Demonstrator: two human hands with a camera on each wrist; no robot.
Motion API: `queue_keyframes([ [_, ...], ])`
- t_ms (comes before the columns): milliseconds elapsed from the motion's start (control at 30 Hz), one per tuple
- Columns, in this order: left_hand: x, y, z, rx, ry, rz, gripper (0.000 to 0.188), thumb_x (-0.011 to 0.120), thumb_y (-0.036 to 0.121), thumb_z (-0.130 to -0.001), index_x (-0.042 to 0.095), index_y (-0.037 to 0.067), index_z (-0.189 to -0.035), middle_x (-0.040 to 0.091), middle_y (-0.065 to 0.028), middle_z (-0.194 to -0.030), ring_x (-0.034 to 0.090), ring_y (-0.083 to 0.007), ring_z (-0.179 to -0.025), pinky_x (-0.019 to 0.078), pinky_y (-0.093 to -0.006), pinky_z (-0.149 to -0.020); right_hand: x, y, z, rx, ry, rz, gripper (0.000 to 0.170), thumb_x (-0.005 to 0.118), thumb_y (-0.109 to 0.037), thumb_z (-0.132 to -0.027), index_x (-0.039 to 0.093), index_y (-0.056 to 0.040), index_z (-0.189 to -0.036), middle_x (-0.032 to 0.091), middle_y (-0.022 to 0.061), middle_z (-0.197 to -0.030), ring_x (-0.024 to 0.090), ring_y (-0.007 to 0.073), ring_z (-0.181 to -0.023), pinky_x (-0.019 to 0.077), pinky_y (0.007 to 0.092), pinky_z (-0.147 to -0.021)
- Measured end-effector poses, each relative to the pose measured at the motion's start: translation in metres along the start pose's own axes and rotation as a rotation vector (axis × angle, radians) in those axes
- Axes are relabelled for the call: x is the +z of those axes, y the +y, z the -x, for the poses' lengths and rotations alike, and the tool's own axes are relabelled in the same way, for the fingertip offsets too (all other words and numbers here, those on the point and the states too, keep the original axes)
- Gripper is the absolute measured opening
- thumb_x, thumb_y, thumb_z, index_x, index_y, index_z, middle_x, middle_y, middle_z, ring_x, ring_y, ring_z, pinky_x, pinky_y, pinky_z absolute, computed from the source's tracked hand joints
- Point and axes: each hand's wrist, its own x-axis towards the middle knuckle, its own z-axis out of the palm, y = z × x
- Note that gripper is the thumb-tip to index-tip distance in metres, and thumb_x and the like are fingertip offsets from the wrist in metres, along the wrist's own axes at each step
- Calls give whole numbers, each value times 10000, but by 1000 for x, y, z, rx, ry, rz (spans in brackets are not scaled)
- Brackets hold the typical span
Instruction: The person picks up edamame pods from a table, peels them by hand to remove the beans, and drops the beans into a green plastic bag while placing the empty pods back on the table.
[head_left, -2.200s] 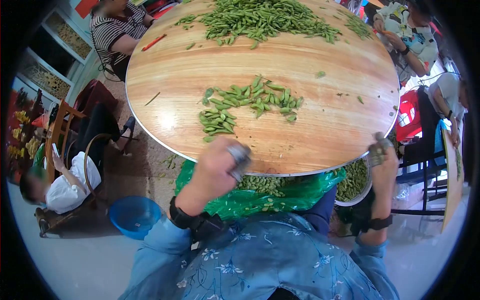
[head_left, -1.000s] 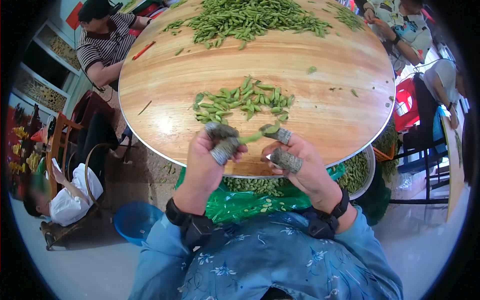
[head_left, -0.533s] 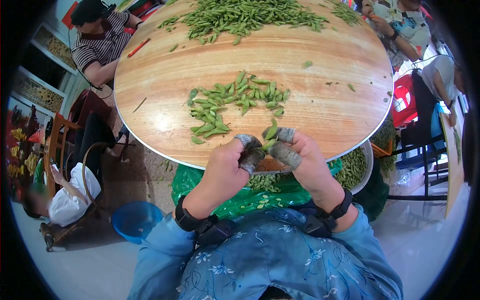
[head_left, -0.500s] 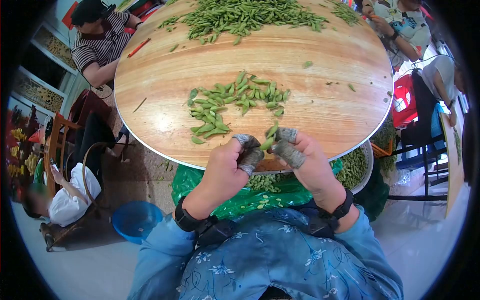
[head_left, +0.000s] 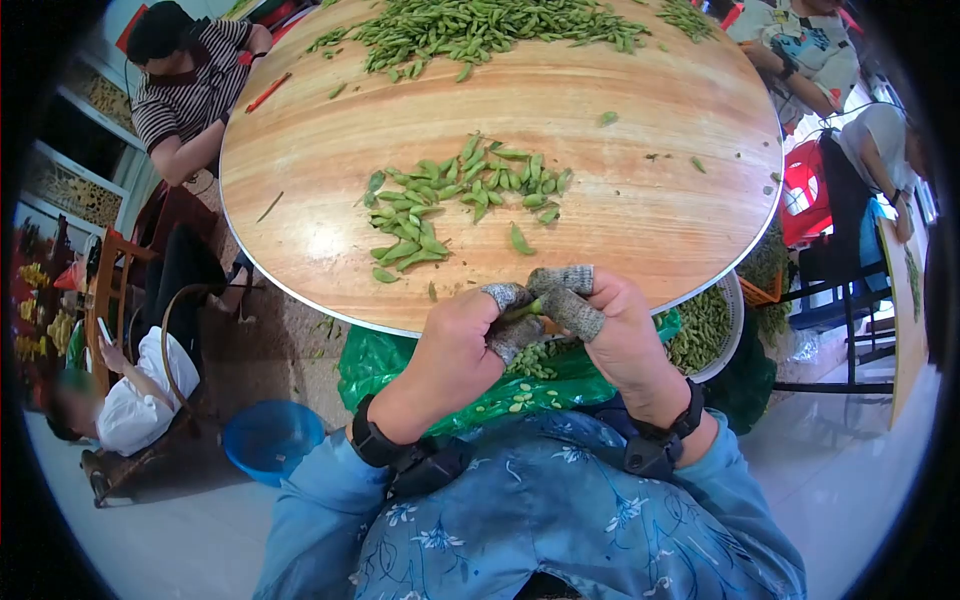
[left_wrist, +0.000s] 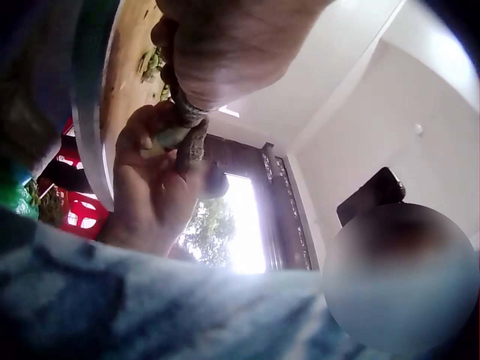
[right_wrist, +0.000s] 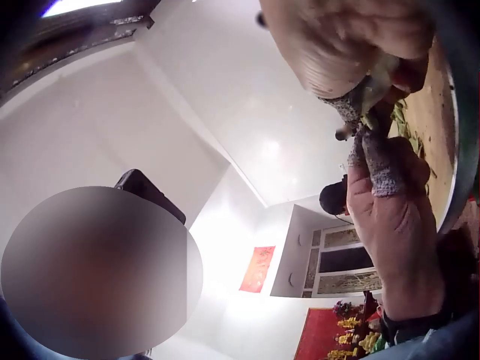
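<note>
Close together at the table's near edge, my left hand (head_left: 450,335) and right hand (head_left: 628,335) pinch a small green soybean pod (head_left: 531,308) between their fingertips. Most of the pod is hidden behind grey knitted finger covers (head_left: 572,314) on the thumbs and forefingers. In the right wrist view, the fingertips of both hands meet. Just beyond the hands, a single pod (head_left: 521,240) lies on the wooden table (head_left: 650,220). A loose group of pods (head_left: 400,222) spreads farther in, left of centre.
A large heap of pods (head_left: 490,28) covers the far side. Under the near edge, green plastic (head_left: 400,375) holds shelled beans (head_left: 545,360); a white basket (head_left: 735,330) of pods stands right of it. A blue basin (head_left: 272,440) sits on the floor. People sit around.
My right hand came from beside the basket to meet the left hand. A pod held at the right fingertips half a second ago now lies on the table. The hands have closed together.
</note>
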Motion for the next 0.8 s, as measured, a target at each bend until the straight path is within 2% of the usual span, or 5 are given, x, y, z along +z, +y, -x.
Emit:
queue_keyframes([
  [100, -1, -6, 0, 54, -15, -145, 171, 579, 16, -707, 548, -14, -872, 570, -140, -731, 570, -257, -643, 439, -295, -565, 2, 0, 2, 19, -16, -51, 150, 516, -66, -816, 551, 5, -943, 580, 23, -855, 535, 90, -774, 434, 226, -714],
  [300, 4, -3, -1, 163, 142, -212, 146, 597, 35, -679, 527, 1, -803, 537, -149, -694, 531, -315, -618, 424, -339, -537, -5, -5, 7, 101, 85, -46, 156, 539, -117, -809, 570, -20, -929, 582, 0, -815, 511, 62, -703, 408, 193, -610],
  [367, 6, -4, -1, 201, 156, -243, 173, 593, 33, -655, 522, 7, -810, 535, -144, -694, 530, -309, -605, 421, -349, -514, -9, 1, 6, 47, -13, -33, 155, 543, -126, -806, 574, -29, -922, 571, -18, -779, 469, 43, -644, 371, 180, -560],
  [600, 7, -5, 1, 293, 157, -347, 281, 596, 14, -554, 507, 14, -820, 539, -124, -695, 538, -287, -606, 428, -355, -488, -3, -1, 7, 67, -5, 18, 122, 538, -103, -804, 575, -31, -895, 536, -39, -724, 431, 37, -616, 349, 176, -543],
  [800, 7, -3, 1, 331, 154, -395, 239, 594, 16, -598, 497, 9, -817, 531, -138, -697, 529, -306, -578, 422, -355, -479, -3, 0, 7, 80, 16, 32, 106, 536, -91, -803, 575, -32, -882, 527, -42, -712, 427, 36, -615, 347, 177, -539],
])
